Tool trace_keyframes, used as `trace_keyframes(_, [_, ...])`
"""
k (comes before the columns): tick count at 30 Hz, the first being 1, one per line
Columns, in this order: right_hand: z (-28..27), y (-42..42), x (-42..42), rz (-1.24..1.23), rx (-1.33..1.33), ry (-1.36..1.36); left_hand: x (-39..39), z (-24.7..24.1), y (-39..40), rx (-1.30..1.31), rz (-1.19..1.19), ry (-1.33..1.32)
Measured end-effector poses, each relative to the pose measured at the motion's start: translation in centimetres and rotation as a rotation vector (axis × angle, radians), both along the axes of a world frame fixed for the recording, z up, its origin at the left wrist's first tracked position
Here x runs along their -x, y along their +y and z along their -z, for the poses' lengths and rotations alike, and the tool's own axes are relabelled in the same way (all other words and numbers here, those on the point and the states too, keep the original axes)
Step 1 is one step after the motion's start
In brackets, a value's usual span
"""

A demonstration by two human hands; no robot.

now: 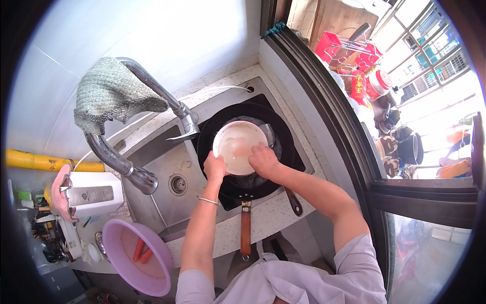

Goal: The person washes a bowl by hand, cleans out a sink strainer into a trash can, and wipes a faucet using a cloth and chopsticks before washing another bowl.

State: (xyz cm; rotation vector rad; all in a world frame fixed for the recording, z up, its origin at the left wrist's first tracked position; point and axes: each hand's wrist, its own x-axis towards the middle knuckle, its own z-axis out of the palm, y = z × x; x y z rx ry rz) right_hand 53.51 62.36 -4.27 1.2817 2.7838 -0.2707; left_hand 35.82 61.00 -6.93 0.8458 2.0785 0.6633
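A pale bowl with a pink rim (237, 131) is held level over a black wok (284, 155) that stands in the sink basin or on a surface beside it; I cannot tell which. My left hand (215, 166) grips the bowl's left side. At its right side, my right hand (263, 159) is closed on the rim, fingertips partly over the bowl. Light liquid seems to lie in the bowl. The wok's wooden handle (246, 231) points towards me. A utensil with a dark handle (294, 201) leans in the wok, its metal head partly hidden behind the bowl.
Left of the wok are a steel sink (163, 171) and a faucet (186, 117) draped with a grey-green cloth (110, 91). A purple basin (161, 247) holds carrots (139, 249) at the lower left. A dark window frame (338, 106) borders the counter on the right.
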Motion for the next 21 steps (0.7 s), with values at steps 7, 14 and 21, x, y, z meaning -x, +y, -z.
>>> trace_keyframes(7, [2.0,3.4,2.5,0.35,-0.162,0.221,-0.1,-1.7,-0.1,-0.042,-0.014,-0.045])
trace_keyframes(14, [5.4,5.3,4.9,0.593,-0.133,0.686,-0.1,-0.8,0.4,-0.039,-0.049,-0.259])
trace_keyframes(21, [5.7,6.0,8.7,0.544,-0.017,0.971,-0.2,-1.2,0.4,-0.079,-0.046,-0.388])
